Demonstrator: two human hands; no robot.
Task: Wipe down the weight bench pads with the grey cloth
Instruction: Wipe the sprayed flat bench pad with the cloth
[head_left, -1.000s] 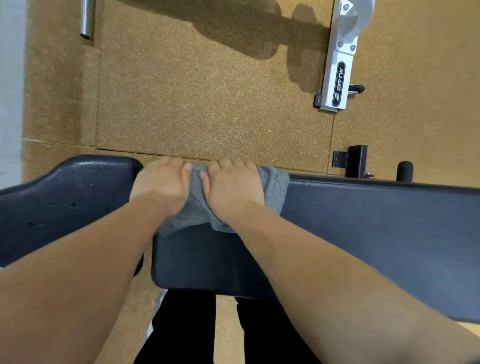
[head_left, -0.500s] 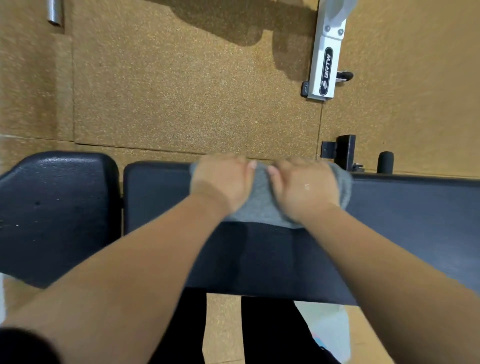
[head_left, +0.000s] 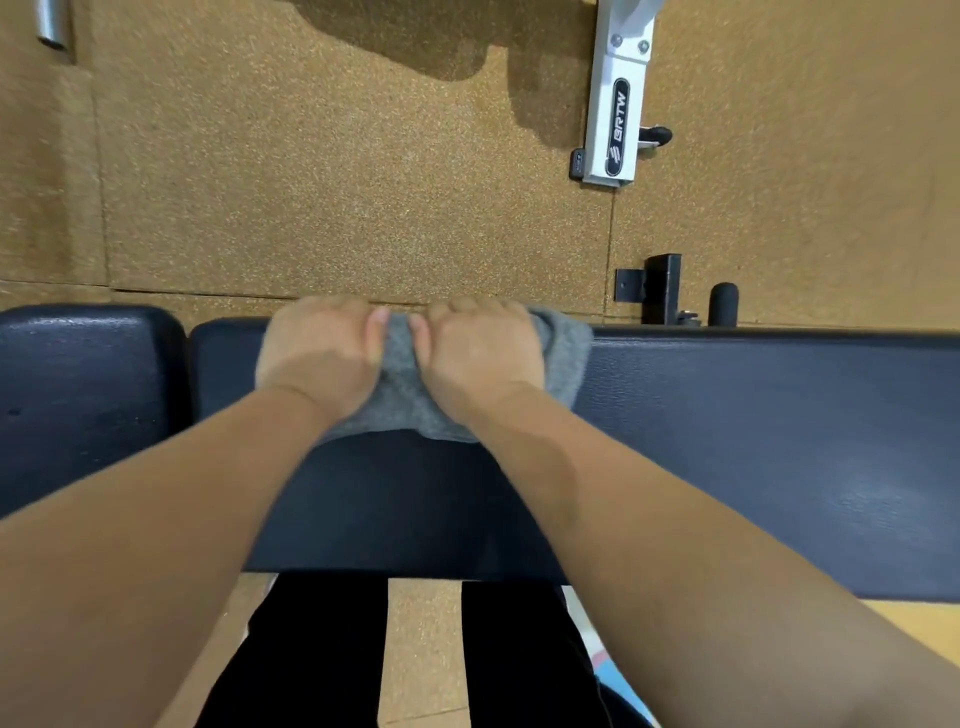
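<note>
Head view. Left hand (head_left: 319, 353) and right hand (head_left: 480, 353) lie side by side on the grey cloth (head_left: 402, 400), fingers curled down, pressing it against the far edge of the long bench pad (head_left: 753, 441). A second pad (head_left: 88, 395) adjoins at left. Cork-coloured floor (head_left: 337, 182) and white frame leg (head_left: 618, 119) lie beyond.

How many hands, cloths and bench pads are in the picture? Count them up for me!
Hands: 2, the left hand and the right hand, both pressing on the cloth.
Cloths: 1, the grey cloth.
Bench pads: 2, the small pad and the long pad.
Total: 5
</note>
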